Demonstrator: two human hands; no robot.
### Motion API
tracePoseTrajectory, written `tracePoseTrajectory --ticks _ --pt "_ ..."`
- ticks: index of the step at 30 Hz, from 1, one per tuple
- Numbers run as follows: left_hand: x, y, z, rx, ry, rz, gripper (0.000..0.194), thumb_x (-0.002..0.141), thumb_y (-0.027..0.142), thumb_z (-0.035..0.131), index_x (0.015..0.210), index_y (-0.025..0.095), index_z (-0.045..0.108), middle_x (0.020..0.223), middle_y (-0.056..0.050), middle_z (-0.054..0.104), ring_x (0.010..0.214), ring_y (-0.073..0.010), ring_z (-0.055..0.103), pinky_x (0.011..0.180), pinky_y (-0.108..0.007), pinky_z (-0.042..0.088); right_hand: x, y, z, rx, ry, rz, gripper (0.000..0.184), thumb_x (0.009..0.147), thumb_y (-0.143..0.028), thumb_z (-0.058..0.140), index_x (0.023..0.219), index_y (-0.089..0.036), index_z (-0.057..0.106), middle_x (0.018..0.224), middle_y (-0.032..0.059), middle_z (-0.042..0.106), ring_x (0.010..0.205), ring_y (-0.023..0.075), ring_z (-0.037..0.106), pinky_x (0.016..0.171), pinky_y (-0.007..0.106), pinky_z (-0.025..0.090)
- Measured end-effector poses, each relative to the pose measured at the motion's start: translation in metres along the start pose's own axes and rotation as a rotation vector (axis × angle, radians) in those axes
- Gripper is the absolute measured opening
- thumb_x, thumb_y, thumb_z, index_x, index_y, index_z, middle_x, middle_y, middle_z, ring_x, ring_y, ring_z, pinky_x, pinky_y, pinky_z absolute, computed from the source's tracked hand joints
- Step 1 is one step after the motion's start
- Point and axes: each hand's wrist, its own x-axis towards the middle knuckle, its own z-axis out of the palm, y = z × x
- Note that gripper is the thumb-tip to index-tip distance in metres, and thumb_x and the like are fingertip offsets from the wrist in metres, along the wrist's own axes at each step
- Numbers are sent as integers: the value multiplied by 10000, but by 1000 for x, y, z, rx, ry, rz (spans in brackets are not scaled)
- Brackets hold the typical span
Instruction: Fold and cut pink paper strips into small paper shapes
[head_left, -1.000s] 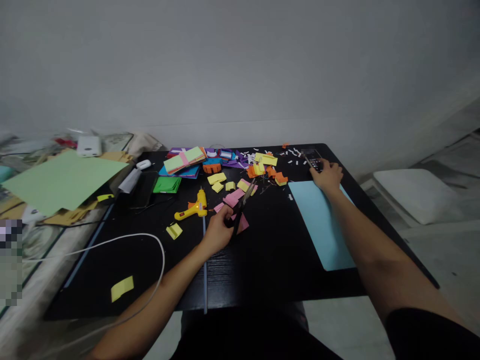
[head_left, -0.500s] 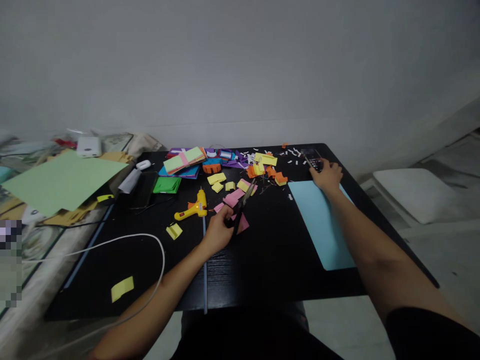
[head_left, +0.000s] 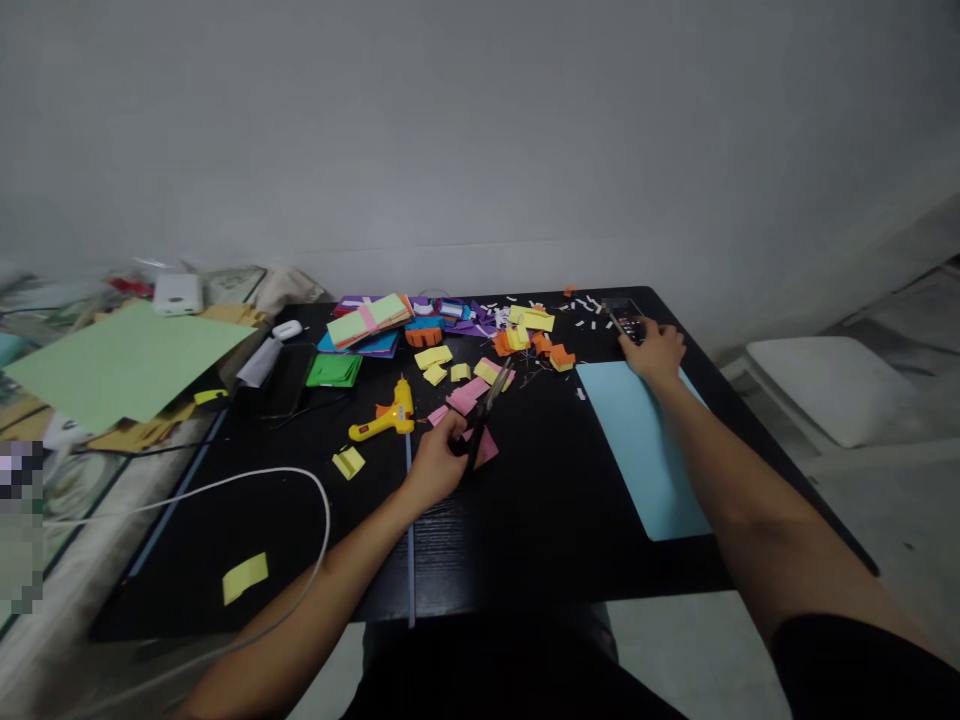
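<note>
My left hand [head_left: 439, 460] is closed round the black handles of a pair of scissors [head_left: 491, 395], whose blades point away over pink paper pieces [head_left: 466, 397]. At the far right, my right hand [head_left: 655, 352] reaches over the top of a light blue sheet of paper [head_left: 641, 450]. Its fingers bend at a dark, shiny flat object [head_left: 628, 308] with a thin strip beside it. Whether they grip it, I cannot tell. Left of the scissors lies a yellow glue gun [head_left: 391, 412]. Yellow slips [head_left: 433, 357] and orange pieces [head_left: 555, 355] lie beyond.
The black table [head_left: 540, 540] carries stacked coloured paper [head_left: 367, 322], a green packet [head_left: 334, 370] and white scraps [head_left: 589, 305]. A white cable [head_left: 319, 485] loops by my left forearm. A green sheet [head_left: 127, 360] lies on clutter at left; a white stool [head_left: 829, 390] stands right.
</note>
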Motion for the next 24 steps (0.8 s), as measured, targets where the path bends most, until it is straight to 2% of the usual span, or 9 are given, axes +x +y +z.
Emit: tracePoseTrajectory --ticks 24 --pt "1 -2 0 -19 -15 -6 286 652 265 708 732 211 439 672 72 345 634 -113 312 597 -240 255 1 0 1 -6 1 9 605 869 -475 554 1388 -166 518 1278 229 511 1137 398 460 950 535 360"
